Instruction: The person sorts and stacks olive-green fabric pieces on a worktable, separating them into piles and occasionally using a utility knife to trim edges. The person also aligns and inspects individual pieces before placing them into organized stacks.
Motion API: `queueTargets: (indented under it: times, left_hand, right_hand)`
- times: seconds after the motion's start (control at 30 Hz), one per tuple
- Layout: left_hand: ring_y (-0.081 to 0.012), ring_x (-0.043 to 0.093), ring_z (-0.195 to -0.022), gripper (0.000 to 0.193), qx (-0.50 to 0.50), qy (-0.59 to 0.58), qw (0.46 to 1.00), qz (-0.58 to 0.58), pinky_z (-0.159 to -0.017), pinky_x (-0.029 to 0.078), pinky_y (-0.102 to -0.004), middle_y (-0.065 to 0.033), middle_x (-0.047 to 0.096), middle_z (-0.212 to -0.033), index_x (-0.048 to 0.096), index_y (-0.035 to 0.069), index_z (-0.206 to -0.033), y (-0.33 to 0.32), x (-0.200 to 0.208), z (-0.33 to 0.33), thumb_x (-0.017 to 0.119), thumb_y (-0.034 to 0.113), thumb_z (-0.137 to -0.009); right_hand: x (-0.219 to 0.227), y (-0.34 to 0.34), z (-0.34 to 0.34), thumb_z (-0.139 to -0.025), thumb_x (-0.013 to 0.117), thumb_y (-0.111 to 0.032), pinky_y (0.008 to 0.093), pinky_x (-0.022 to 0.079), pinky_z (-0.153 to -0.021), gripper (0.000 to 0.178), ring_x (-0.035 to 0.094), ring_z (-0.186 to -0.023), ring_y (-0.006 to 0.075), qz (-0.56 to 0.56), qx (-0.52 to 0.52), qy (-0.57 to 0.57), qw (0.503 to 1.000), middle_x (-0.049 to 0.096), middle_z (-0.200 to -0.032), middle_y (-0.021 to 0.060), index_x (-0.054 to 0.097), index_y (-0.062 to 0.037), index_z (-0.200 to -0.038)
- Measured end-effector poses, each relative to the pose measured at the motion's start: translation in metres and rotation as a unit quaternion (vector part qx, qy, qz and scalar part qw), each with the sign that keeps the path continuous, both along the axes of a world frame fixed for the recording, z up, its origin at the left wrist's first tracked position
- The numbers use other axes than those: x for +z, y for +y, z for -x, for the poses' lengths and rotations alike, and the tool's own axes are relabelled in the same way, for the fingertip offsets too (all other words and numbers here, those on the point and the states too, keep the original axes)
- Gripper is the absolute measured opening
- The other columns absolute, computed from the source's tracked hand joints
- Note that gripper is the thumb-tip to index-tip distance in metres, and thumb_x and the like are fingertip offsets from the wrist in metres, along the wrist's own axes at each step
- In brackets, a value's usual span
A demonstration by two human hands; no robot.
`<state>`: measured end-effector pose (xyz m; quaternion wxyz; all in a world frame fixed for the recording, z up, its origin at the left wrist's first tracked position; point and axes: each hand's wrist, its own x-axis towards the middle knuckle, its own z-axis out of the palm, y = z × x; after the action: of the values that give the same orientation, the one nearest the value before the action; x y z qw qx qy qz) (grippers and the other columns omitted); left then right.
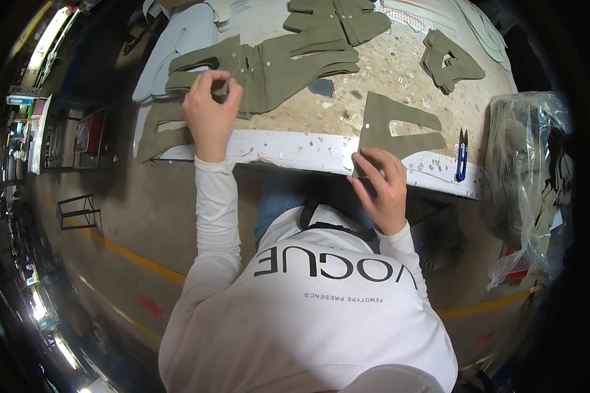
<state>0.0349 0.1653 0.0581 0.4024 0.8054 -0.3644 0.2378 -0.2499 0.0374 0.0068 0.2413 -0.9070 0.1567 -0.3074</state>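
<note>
My left hand (211,114) is over the left stack of olive fabric pieces (278,78), thumb and fingers curled together in a pinch. Whatever may be between those fingertips is too small to make out. At the front edge of the table, my right hand (385,190) pinches the near corner of a single olive cut fabric piece (380,121), which has a long notch and a small white label. Another olive piece (164,131) lies below my left wrist, partly hanging past the table edge.
Blue-handled thread snips (463,157) lie at the table's right front. More olive pieces (347,23) and a small stack (449,62) are farther back. Pale blue pieces (177,49) lie at the left. A clear plastic bag (524,164) of fabric stands beside the table (288,147), whose top is littered with scraps.
</note>
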Motion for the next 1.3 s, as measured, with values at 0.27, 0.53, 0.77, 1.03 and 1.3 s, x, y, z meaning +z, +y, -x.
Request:
queueTargets:
  times: [0.27,0.53,0.77,1.03,1.3]
  left_hand:
    - [-0.0275,0.065,-0.086,0.015,-0.245,0.146,0.951,-0.123,-0.079,0.048,-0.0401,-0.0080,0.067,-0.091,0.064,0.004,-0.088,-0.007,-0.021,0.112,0.071,0.013,-0.077]
    - [-0.0251,0.061,-0.118,0.038,-0.287,0.072,0.944,-0.147,-0.105,0.044,-0.0426,-0.0069,0.069,-0.116,0.070,0.009,-0.114,0.011,-0.040,0.130,0.077,0.021,-0.078]
    - [-0.0262,0.064,-0.113,0.030,-0.329,0.055,0.939,-0.083,-0.098,0.049,-0.0424,-0.0083,0.068,-0.119,0.073,0.010,-0.110,0.012,-0.051,0.138,0.073,0.014,-0.081]
    - [-0.0408,0.025,-0.143,0.062,-0.197,0.027,0.943,-0.267,-0.114,0.019,-0.0585,-0.0153,0.028,-0.157,0.042,0.014,-0.147,-0.013,-0.054,0.132,0.055,0.043,-0.094]
    - [-0.0356,0.054,-0.122,0.057,-0.335,0.184,0.917,-0.112,-0.102,0.041,-0.0498,-0.0157,0.057,-0.131,0.044,0.010,-0.143,0.005,-0.039,0.137,0.063,0.025,-0.092]
  right_hand:
    - [0.001,-0.009,0.004,-0.076,0.072,-0.004,0.0379,0.046,-0.088,0.037,0.060,-0.103,0.0292,-0.015,-0.001,-0.011,1.000,0.063,-0.112,0.0093,0.069,-0.0064,-0.113]
    - [-0.006,-0.007,0.004,-0.078,0.069,0.000,0.0390,0.046,-0.092,0.036,0.060,-0.117,0.0289,0.010,-0.008,-0.012,1.000,0.066,-0.119,0.0071,0.070,-0.0089,-0.112]
    - [-0.007,-0.012,0.007,-0.079,0.068,0.001,0.0386,0.045,-0.094,0.036,0.061,-0.119,0.0265,-0.013,0.014,-0.011,1.000,0.069,-0.119,0.0062,0.071,-0.0095,-0.113]
    - [-0.005,-0.008,0.005,-0.077,0.065,0.000,0.0409,0.042,-0.100,0.047,0.054,-0.126,0.0309,-0.002,-0.019,0.011,1.000,0.062,-0.130,0.0081,0.066,-0.0089,-0.123]
    - [-0.005,-0.005,-0.007,-0.071,0.061,0.005,0.0446,0.035,-0.106,0.061,0.044,-0.133,0.0355,0.018,-0.045,0.057,0.997,0.053,-0.141,0.0086,0.063,-0.0141,-0.129]
